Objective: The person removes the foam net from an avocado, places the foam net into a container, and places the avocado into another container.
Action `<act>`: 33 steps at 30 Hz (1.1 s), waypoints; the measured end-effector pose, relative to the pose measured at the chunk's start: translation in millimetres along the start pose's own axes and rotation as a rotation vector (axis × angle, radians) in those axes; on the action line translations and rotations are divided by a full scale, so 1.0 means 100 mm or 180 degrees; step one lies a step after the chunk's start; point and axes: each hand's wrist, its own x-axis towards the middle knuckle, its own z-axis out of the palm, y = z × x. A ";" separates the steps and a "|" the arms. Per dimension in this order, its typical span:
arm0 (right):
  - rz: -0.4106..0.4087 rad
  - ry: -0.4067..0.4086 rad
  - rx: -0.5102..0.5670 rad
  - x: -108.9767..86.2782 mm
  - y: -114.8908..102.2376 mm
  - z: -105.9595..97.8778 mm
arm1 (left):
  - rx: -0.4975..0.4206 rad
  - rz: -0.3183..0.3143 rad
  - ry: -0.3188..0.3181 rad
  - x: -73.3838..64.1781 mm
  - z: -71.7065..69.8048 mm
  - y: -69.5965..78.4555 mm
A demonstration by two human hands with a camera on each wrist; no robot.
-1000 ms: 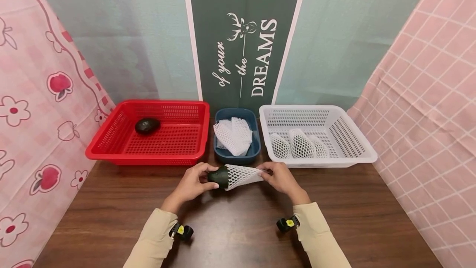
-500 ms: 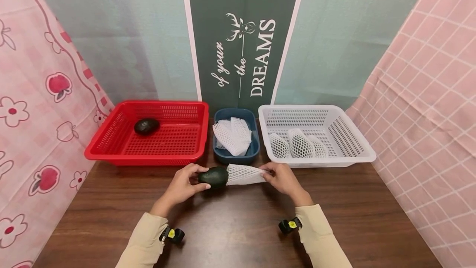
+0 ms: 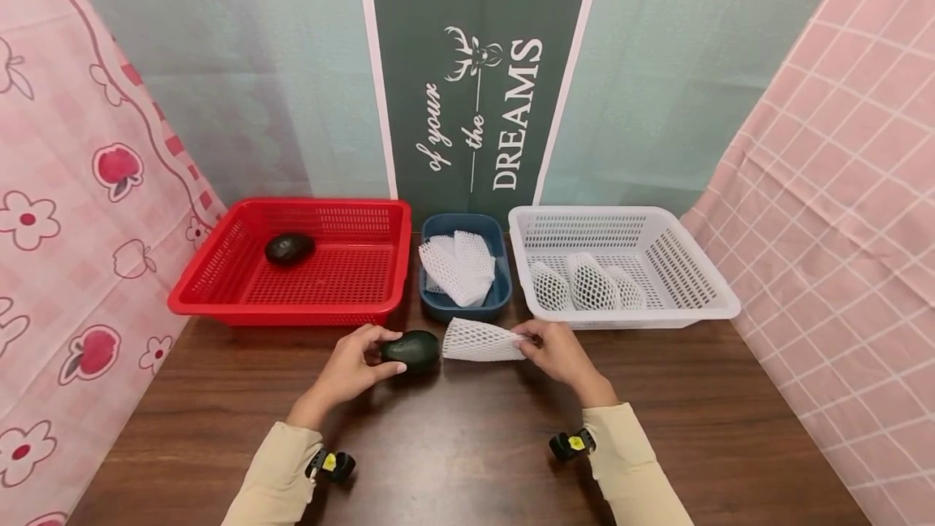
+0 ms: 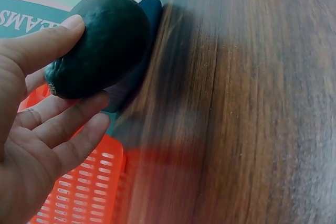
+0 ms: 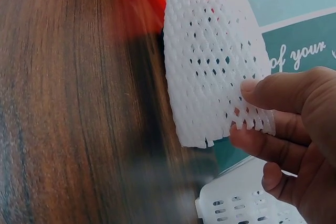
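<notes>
My left hand [image 3: 351, 364] grips a dark green avocado [image 3: 416, 351] by its left end, thumb on the near side. In the left wrist view the avocado [image 4: 107, 40] is bare, its stem end towards the palm. A white foam net sleeve [image 3: 482, 341] hangs from my right hand [image 3: 557, 354], which pinches its right end between thumb and fingers. The sleeve's other end faces the avocado across a small gap. In the right wrist view the foam net sleeve [image 5: 215, 61] looks flattened and holds nothing.
A red basket [image 3: 219, 311] at the left holds one dark avocado [image 3: 289, 248]. In the middle, a blue bin [image 3: 467, 313] contains more foam net sleeves [image 3: 460, 266]. A white basket [image 3: 694, 311] at the right holds several net-wrapped avocados [image 3: 593, 284]. All stand along the back of the wooden table [image 3: 467, 445].
The avocado has come out of the foam net sleeve as my left hand moved left with it. My right hand has stayed nearly in place, still pinching the sleeve, which has gone flat.
</notes>
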 end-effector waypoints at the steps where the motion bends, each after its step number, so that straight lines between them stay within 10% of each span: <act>1: -0.0001 -0.0010 -0.0008 0.00 -0.01 -0.01 | 0.0005 0.0010 0.0004 0.00 -0.01 0.01; 16: -0.0120 -0.0040 0.0080 0.13 -0.22 -0.19 | 0.0248 0.0037 0.0158 -0.15 -0.24 -0.03; 33: 0.0073 0.0481 -0.0118 0.51 -0.22 -0.29 | 0.0441 -0.0070 0.0230 -0.27 -0.42 -0.10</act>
